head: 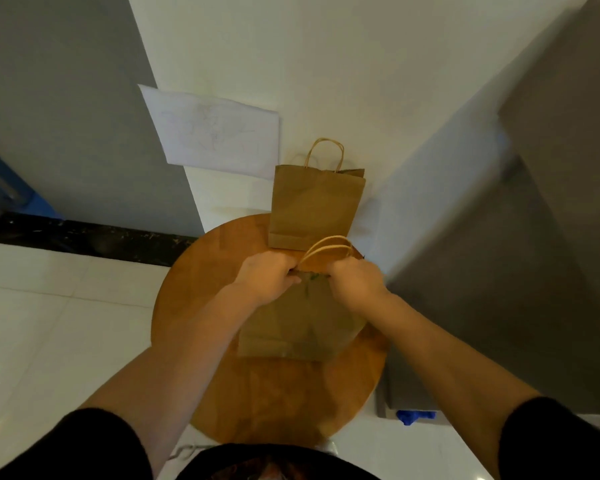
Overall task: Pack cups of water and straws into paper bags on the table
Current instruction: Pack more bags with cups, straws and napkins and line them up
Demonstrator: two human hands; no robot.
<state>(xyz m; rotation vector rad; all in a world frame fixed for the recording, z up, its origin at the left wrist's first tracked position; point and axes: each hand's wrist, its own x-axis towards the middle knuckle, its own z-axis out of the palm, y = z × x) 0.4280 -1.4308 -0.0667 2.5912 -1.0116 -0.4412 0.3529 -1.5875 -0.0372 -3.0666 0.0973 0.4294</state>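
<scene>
The near flat brown paper bag (302, 320), lying on the round wooden surface (201, 282), is pinched at its mouth by left hand (269, 277) and right hand (355, 280), presumably for opening. A second brown paper bag (314, 206) lies beyond.

left hand (269, 277): fingers curled, gripping | right hand (355, 278): fingers curled, gripping

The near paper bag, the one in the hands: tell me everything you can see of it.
The near paper bag is plain brown paper with two twisted paper loop handles rising from its top. It stands on the round wooden table, in front of a second bag. The left hand and the right hand each grip its top edge. A faint green mark shows near the rim. Its contents are hidden.
</scene>
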